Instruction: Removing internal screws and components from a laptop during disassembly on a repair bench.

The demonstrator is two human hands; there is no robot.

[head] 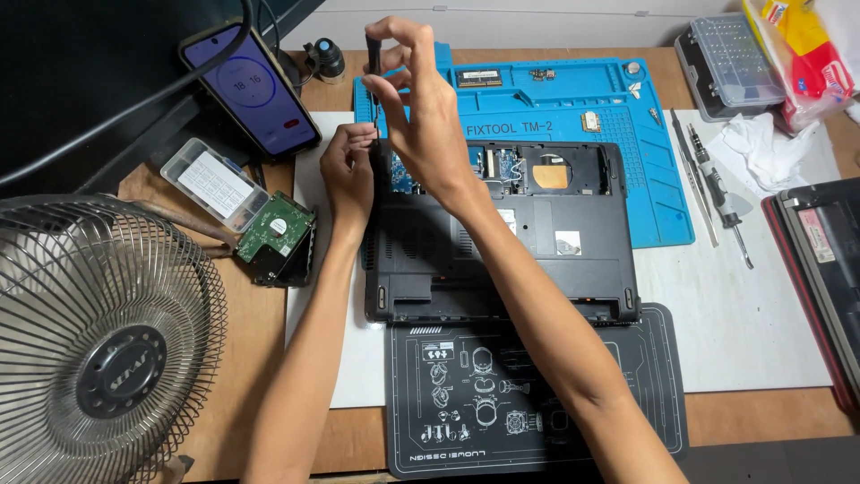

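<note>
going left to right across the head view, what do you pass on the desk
fan → hard drive → left hand → right hand on a screwdriver → open laptop base → loose screwdriver → red-edged laptop

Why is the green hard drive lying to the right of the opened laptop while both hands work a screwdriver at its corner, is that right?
Not quite: the head view shows the green hard drive left of the opened laptop, beside the fan. The left hand and right hand do work the screwdriver at its corner.
</note>
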